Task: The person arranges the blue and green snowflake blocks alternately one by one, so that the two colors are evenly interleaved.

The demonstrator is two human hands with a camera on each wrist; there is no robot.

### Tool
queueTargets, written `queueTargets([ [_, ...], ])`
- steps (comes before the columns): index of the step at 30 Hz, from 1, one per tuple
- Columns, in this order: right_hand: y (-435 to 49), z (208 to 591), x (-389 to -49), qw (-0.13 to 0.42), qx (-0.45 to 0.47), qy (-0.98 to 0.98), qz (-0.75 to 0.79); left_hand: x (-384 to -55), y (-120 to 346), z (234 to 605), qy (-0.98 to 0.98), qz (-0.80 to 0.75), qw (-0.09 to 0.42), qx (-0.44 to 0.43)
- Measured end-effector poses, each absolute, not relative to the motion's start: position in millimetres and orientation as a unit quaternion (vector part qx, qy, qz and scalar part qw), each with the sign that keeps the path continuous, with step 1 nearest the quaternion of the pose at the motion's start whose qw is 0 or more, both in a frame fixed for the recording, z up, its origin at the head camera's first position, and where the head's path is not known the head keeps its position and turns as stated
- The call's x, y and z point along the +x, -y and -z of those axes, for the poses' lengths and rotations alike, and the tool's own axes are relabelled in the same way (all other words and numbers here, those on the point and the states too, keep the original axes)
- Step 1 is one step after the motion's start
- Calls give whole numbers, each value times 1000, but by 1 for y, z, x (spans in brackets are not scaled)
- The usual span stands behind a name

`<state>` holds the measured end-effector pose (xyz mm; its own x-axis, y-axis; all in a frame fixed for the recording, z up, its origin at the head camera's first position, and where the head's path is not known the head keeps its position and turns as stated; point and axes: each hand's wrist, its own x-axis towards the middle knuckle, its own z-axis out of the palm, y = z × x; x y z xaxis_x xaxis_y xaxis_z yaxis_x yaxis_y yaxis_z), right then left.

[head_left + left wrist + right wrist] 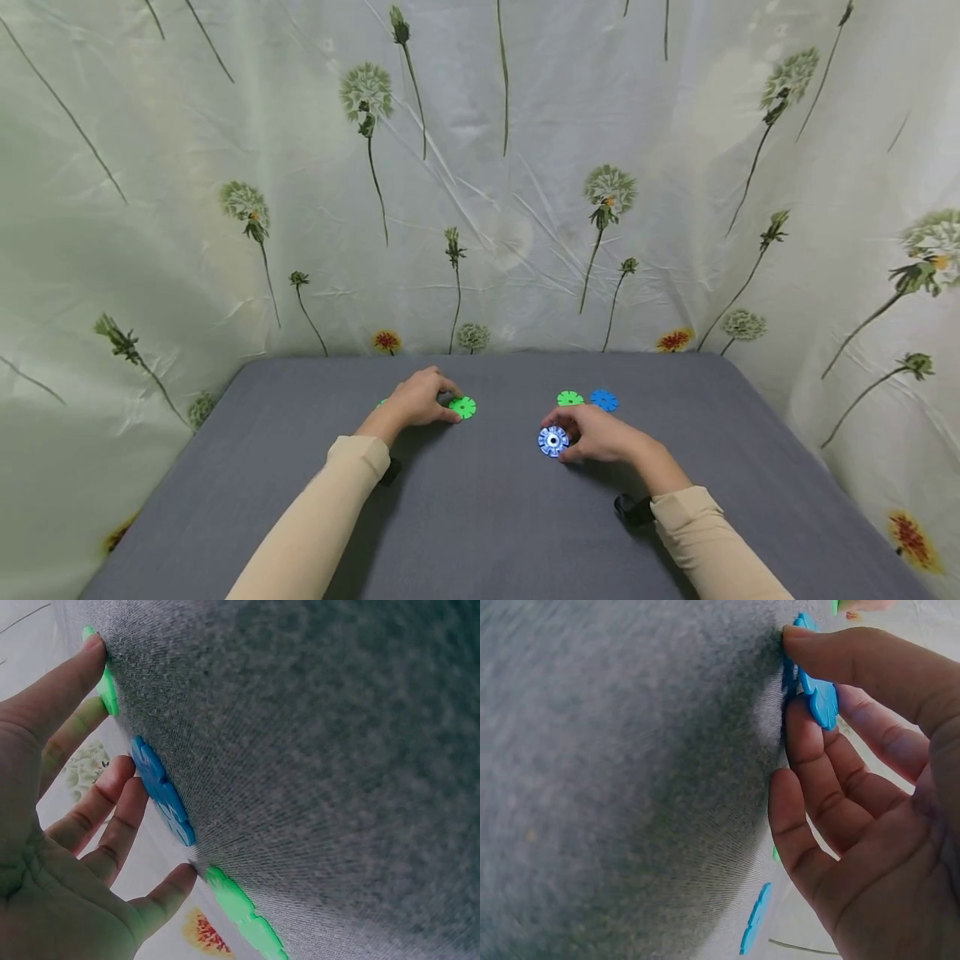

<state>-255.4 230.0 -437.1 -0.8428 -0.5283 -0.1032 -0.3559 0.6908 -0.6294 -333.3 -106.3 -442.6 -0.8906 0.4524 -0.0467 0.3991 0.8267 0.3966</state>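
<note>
On the grey tabletop, my left hand [420, 400] pinches a green notched plastic disc [462, 407] between thumb and forefinger; the disc lies at the cloth. In the left wrist view a blue notched disc [161, 791] sits beside the other fingers, and a second green disc [247, 919] lies near the little finger. My right hand [600, 433] grips another blue notched disc [553, 441] by its edges, face tilted toward the head camera and shining brightly. Its lower edge is close to the cloth in the right wrist view. Beyond that hand lie a green disc [570, 398] and a blue disc [604, 400].
The grey table [480, 517] reaches back to a pale curtain [480, 192] printed with dandelions. A dark band [634, 510] is on the right wrist, and another [391, 472] shows at the left wrist.
</note>
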Motion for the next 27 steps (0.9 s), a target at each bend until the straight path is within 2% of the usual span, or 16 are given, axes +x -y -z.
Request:
queueTargets([
  [14,-234,436,-253,116,-244,-916,296,-338,102,438,-958,-195,86,192],
  [27,-228,439,-261,95,-241,-919,299,-336,100,442,-956,-205,78,193],
])
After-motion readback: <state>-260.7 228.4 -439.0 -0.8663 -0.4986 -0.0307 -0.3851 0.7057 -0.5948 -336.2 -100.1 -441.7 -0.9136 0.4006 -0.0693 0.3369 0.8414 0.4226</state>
